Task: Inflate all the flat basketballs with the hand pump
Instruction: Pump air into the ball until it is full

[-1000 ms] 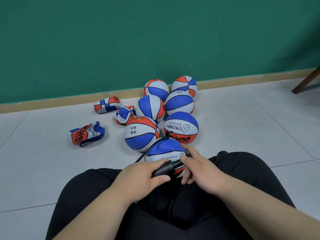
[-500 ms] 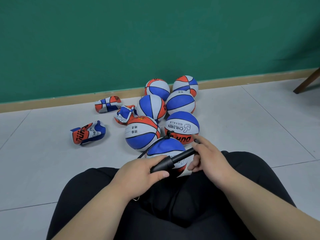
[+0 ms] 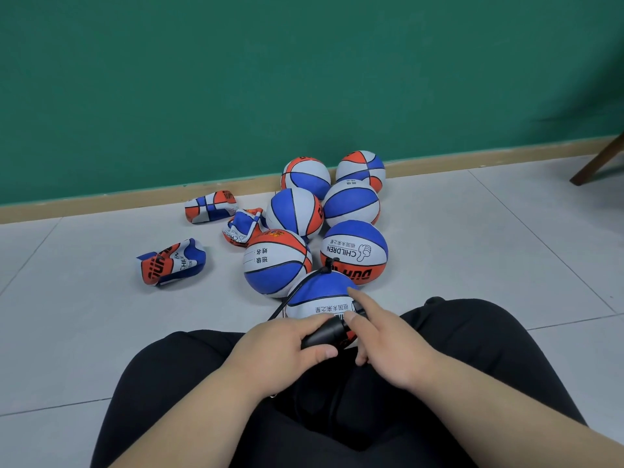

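A blue, white and orange basketball rests on the floor between my knees. A thin black hose runs from its top down to the black hand pump. My left hand is wrapped around the pump barrel. My right hand grips the pump's handle end, pushed in close against the barrel, index finger stretched out over the ball. Several inflated balls sit behind it. Three flat, crumpled balls lie to the left: one nearest, one by the wall, one beside the round balls.
My legs in black trousers spread out on a grey tiled floor. A green wall with a wooden skirting board stands behind the balls. A wooden furniture leg shows at the far right.
My right hand drew the pump handle out to the right, exposing the rod, and has now pushed it back in against the barrel. The left hand and the balls stayed put.
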